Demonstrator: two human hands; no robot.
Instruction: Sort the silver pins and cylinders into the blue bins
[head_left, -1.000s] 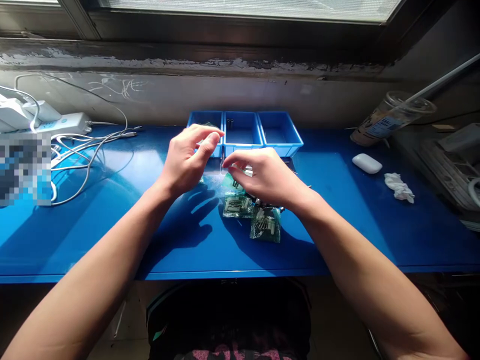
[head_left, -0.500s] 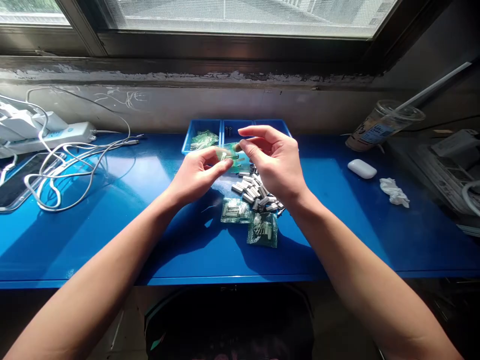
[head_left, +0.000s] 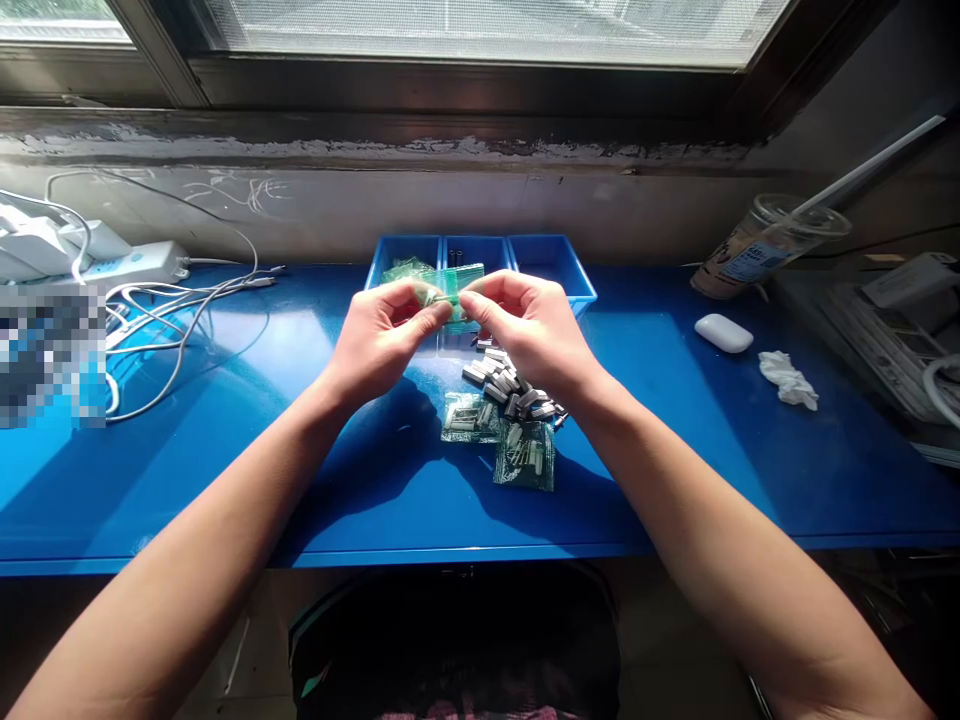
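Observation:
Between both hands is a small green clear packet [head_left: 469, 283], held above the table near the blue bin. My left hand [head_left: 386, 330] pinches its left side between thumb and fingers. My right hand [head_left: 529, 325] pinches its right side, the fingertips close to those of the left. The packet's contents are mostly hidden by my fingers. Below lies a pile of small grey-white blocks [head_left: 499, 375], partly covered by my right hand. Nearer to me rest two filled green packets, one on the left [head_left: 469, 415] and one on the right [head_left: 526, 455].
At the back stands a blue three-part bin [head_left: 551, 262], with green packets [head_left: 409, 268] in its left compartment. White cables [head_left: 180, 320] and a power strip [head_left: 127, 268] lie left. A lidded cup [head_left: 750, 250], white case [head_left: 724, 333] and crumpled tissue [head_left: 787, 380] are right.
My right hand has come lower and its fingers have closed onto the packet beside my left fingertips. The packet is turned, and the bin's right compartment shows more.

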